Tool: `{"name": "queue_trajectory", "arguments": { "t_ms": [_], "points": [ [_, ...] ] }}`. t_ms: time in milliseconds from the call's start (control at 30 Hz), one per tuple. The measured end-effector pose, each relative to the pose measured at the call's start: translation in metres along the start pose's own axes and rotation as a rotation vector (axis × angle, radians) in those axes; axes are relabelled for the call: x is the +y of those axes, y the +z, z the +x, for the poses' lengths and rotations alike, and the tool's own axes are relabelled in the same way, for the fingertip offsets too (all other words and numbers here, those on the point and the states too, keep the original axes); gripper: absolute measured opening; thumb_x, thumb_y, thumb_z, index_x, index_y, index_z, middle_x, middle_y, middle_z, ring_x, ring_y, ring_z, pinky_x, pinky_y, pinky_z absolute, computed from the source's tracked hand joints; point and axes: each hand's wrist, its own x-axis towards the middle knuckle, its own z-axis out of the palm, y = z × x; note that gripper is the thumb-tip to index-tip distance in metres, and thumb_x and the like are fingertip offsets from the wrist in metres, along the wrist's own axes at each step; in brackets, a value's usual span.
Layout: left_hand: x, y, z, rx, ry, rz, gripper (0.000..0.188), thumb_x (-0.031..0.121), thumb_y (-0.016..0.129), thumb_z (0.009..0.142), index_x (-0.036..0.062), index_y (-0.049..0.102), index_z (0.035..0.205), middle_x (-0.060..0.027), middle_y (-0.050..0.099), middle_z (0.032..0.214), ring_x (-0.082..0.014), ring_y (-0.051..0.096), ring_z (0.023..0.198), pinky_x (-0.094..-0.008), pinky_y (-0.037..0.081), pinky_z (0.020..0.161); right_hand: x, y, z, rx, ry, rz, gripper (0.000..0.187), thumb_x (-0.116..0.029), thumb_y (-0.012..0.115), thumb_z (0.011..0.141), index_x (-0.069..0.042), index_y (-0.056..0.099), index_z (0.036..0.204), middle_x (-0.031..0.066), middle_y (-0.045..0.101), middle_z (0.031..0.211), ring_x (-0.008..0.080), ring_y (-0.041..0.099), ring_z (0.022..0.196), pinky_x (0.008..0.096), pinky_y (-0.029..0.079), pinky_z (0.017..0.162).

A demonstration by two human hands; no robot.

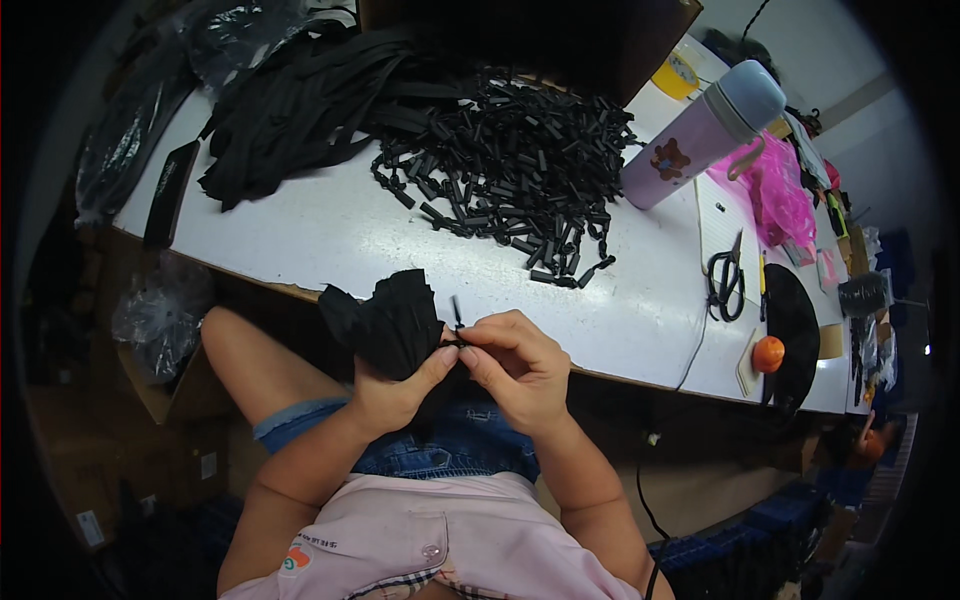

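Above my lap, by the table's front edge, my left hand (pixel 398 392) is closed round a thick folded bundle of black fabric strips (pixel 385 325). Its thumb presses toward the right hand. My right hand (pixel 522 370) pinches a small black cord pull (pixel 456 310) whose stiff tube end sticks up. The two thumbs and fingertips almost meet at the cord, and the fine detail between them is hidden. Beyond the hands, a heap of similar black cord pulls (pixel 520 160) spreads over the white table (pixel 330 232).
Long black strips (pixel 300 105) lie at the back left, near a flat black case (pixel 172 192). To the right stand a lilac bottle (pixel 690 145), scissors (pixel 726 284), an orange fruit (pixel 768 354) and a pink plastic bag (pixel 775 190). A dark box (pixel 640 45) is at the back.
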Motion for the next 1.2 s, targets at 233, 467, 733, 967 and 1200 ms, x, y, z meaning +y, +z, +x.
{"name": "queue_trajectory", "arguments": {
  "t_ms": [233, 467, 733, 967, 1200],
  "points": [
    [-0.004, -0.001, -0.005, 0.027, 0.025, 0.077, 0.016, 0.002, 0.061, 0.074, 0.0011, 0.055, 0.09, -0.0028, 0.057, 0.084, -0.0095, 0.053, 0.077, -0.0214, 0.043, 0.069, -0.005, -0.009, 0.004, -0.041, -0.066, -0.089, 0.011, 0.005, 0.058, 0.071, 0.001, 0.059, 0.082, 0.0072, 0.055, 0.08, 0.0088, 0.054, 0.063, 0.0188, 0.045, 0.056],
    [0.004, 0.0, -0.003, 0.007, -0.029, 0.051, 0.024, 0.001, 0.061, 0.073, 0.0008, 0.054, 0.096, -0.0041, 0.058, 0.087, -0.01, 0.054, 0.081, -0.0223, 0.044, 0.07, -0.013, -0.015, 0.011, -0.138, -0.196, -0.345, 0.018, 0.008, 0.058, 0.064, 0.001, 0.061, 0.08, 0.0071, 0.055, 0.077, 0.0087, 0.052, 0.06, 0.0178, 0.041, 0.051],
    [0.007, -0.001, -0.001, -0.031, -0.034, 0.101, 0.024, 0.001, 0.062, 0.071, 0.0005, 0.055, 0.094, -0.0048, 0.058, 0.086, -0.0102, 0.054, 0.08, -0.0226, 0.044, 0.07, -0.015, -0.018, 0.015, -0.211, -0.172, -0.33, 0.018, 0.007, 0.056, 0.068, 0.0, 0.061, 0.083, 0.0072, 0.054, 0.076, 0.0092, 0.052, 0.057, 0.0197, 0.042, 0.049],
    [0.005, 0.0, 0.002, 0.044, -0.052, -0.072, 0.017, 0.0, 0.059, 0.074, 0.0001, 0.055, 0.091, -0.0039, 0.056, 0.084, -0.0095, 0.052, 0.077, -0.0221, 0.042, 0.071, 0.003, 0.001, -0.001, 0.012, -0.069, -0.16, 0.015, 0.007, 0.059, 0.07, 0.003, 0.058, 0.085, 0.0067, 0.053, 0.079, 0.0086, 0.051, 0.062, 0.0185, 0.041, 0.052],
    [0.008, 0.001, -0.001, 0.07, -0.002, -0.141, 0.018, 0.002, 0.058, 0.074, 0.0002, 0.053, 0.091, -0.0053, 0.054, 0.086, -0.0114, 0.051, 0.08, -0.0236, 0.041, 0.074, 0.009, 0.011, -0.004, 0.051, 0.044, 0.171, 0.007, 0.003, 0.057, 0.075, 0.003, 0.054, 0.081, 0.0054, 0.051, 0.074, 0.0065, 0.044, 0.053, 0.0175, 0.034, 0.045]
  ]
}}
